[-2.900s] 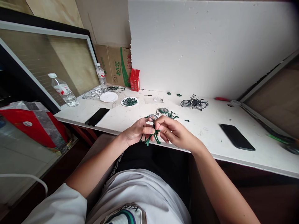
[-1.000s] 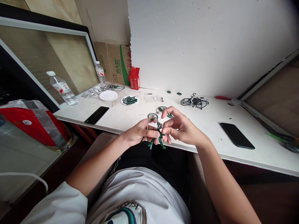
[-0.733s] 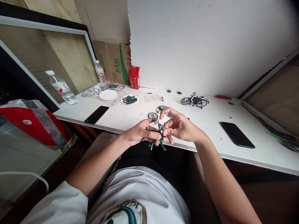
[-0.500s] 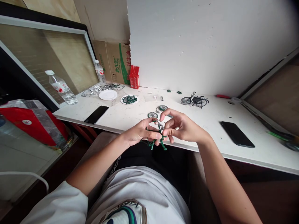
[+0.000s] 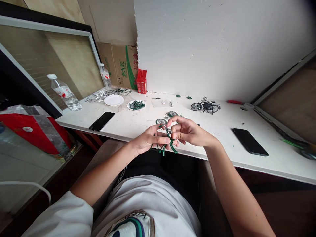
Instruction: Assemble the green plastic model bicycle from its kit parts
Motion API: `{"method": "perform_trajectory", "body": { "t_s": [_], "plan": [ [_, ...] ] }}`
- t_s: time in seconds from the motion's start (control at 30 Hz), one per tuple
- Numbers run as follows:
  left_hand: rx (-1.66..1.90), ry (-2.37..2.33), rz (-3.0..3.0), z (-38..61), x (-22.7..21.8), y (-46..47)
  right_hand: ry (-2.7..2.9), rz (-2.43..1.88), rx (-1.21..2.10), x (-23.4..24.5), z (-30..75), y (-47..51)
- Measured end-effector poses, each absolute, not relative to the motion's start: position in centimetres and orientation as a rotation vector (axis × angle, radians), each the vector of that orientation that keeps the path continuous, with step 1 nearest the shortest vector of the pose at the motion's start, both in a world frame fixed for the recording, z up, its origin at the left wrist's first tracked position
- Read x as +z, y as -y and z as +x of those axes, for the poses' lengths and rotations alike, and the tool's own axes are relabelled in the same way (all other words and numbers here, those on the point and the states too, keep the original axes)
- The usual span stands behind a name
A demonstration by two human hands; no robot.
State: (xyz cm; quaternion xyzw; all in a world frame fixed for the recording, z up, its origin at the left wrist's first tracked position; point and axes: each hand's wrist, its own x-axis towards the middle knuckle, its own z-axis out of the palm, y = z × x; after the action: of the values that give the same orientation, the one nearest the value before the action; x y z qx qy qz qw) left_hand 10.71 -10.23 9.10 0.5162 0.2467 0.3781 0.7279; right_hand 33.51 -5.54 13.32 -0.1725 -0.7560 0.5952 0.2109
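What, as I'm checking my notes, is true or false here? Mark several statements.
1. The left hand holds a green plastic model bicycle frame. True.
2. The right hand grips a black smartphone. False: its fingers are at the frame.
3. A small red cardboard box is right of the large brown cardboard carton. True.
4. The assembled black model bicycle is on a round white plate. False: it is on the white tabletop.
5. Both clear plastic bottles have white caps. True.

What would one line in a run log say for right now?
left hand: holding green bike frame | right hand: beside silvery part | two wheels: on table, beyond hands | black bike: standing on table
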Motion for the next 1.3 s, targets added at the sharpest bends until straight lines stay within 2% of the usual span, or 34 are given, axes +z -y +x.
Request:
{"method": "perform_trajectory", "body": {
  "t_s": [0.1,0.2,0.27,0.37,0.43,0.53,0.77,0.93,1.1,1.3],
  "plan": [
    [0.859,-0.552,1.121,10.6,9.0,10.0,2.102,-0.511,1.594,13.1,33.6,5.0],
    [0.907,-0.606,1.089,10.3,8.9,9.7,2.078,-0.646,1.393,11.9,33.9,3.6],
    [0.954,-0.652,1.081,10.1,9.0,9.5,2.097,-0.872,1.090,10.8,34.2,2.3],
    [1.030,-0.699,1.107,9.7,9.0,9.1,2.266,-1.415,0.463,9.3,35.0,0.6],
    [1.070,-0.721,1.137,9.5,9.1,9.0,2.379,-1.675,0.320,8.7,35.5,-0.1],
    [1.112,-0.742,1.164,9.4,9.1,8.9,2.511,-1.882,0.414,8.4,36.2,-0.6],
    [1.132,-0.764,1.208,9.6,8.3,8.5,2.590,-2.001,0.550,8.0,36.2,-0.1],
    [1.123,-0.815,1.214,9.7,8.0,8.2,2.631,-1.982,0.464,8.1,35.8,0.6],
    [1.126,-0.824,1.221,9.6,8.0,8.3,2.571,-1.807,0.312,8.4,36.3,0.6],
    [1.087,-0.840,1.236,9.6,8.2,8.5,2.354,-1.215,0.364,10.9,36.7,1.3]
  ]
}}
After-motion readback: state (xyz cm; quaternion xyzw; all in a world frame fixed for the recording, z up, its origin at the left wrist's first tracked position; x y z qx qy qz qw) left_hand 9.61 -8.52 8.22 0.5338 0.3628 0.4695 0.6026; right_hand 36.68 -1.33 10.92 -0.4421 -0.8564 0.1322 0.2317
